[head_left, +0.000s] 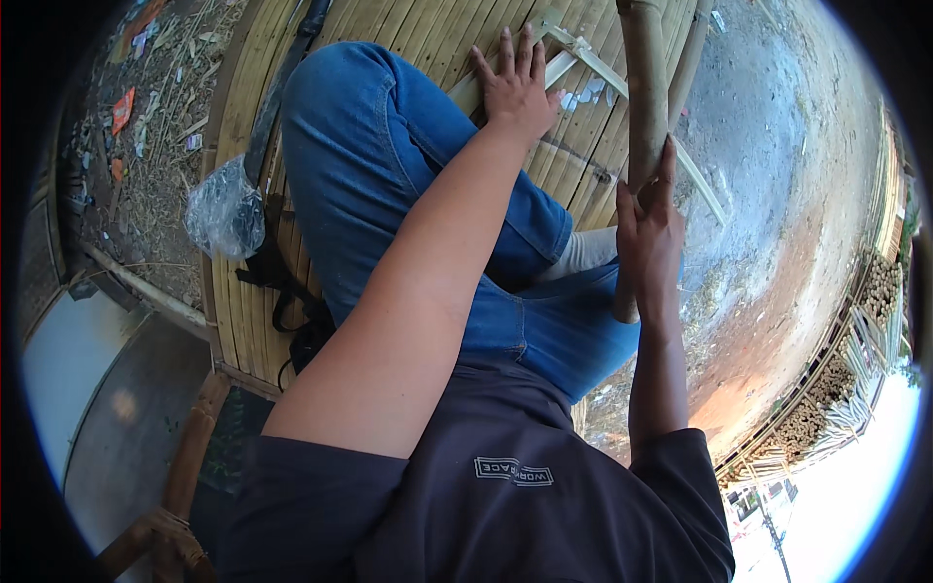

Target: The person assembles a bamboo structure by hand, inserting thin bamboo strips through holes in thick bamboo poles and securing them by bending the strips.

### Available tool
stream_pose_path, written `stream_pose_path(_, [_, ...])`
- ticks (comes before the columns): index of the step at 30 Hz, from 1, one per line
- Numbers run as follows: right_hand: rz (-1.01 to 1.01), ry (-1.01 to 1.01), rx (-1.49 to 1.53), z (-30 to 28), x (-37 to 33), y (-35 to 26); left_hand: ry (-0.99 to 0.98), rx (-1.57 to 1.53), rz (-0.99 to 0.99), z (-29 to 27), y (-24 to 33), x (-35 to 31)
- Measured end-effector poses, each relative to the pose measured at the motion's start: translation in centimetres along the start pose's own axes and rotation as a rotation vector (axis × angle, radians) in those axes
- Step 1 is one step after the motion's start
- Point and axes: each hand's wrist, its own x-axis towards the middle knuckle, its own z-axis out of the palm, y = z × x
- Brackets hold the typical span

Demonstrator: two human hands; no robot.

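My left hand (520,95) lies with its fingers spread on the bamboo slat platform (418,34), beyond my bent knee. Pale split bamboo strips (595,64) lie beside it and cross toward the right, and a few small whitish scraps (589,92) are near its thumb. My right hand (651,243) is closed around the lower part of a thick bamboo pole (644,87), its index finger stretched along the side. The pole runs away from me past the platform's right edge, and its near end shows below my palm, over my leg. The undersides of my right fingers are hidden.
At the left edge of the platform lie a clear plastic bag (225,208), a long dark bar (277,92) and a black strap (277,277). Litter and dry leaves cover the ground (165,97) there. Stacked bamboo poles (826,398) stand far right, past bare ground (777,214).
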Motion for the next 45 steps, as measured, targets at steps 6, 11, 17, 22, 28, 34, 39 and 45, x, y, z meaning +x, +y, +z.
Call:
stream_pose_path(6, [-0.012, 0.046, 0.137, 0.4, -1.3, -2.2, 0.018, 0.054, -0.019, -0.2, 0.2, -0.2])
stream_pose_path(11, [0.123, -0.062, -0.012, 1.5, -1.1, -4.0, -0.039, 0.006, -0.009, -0.4, 0.3, -0.2])
stream_pose_path(17, [0.147, -0.111, 0.002, 2.1, -1.5, -5.1, -0.064, 0.015, -0.002, -0.7, 0.2, -0.1])
stream_pose_path(22, [0.189, -0.138, -0.019, 2.0, -1.5, -5.3, -0.049, 0.017, 0.000, -0.6, 0.1, 0.1])
stream_pose_path(28, [0.200, -0.056, -0.013, 1.9, -0.7, -5.7, -0.032, 0.037, -0.011, -0.3, 0.1, 0.2])
stream_pose_path(34, [0.217, -0.088, 0.019, 1.7, -1.1, -6.1, -0.041, 0.042, -0.014, -0.3, 0.3, -0.1])
stream_pose_path(39, [0.226, -0.111, 0.055, 2.4, -1.2, -6.4, -0.081, 0.029, -0.018, -0.6, 0.3, 0.0])
stream_pose_path(45, [0.072, 0.127, 0.152, 2.5, -1.5, -6.3, -0.067, 0.019, -0.023, -0.6, 0.4, 0.0])
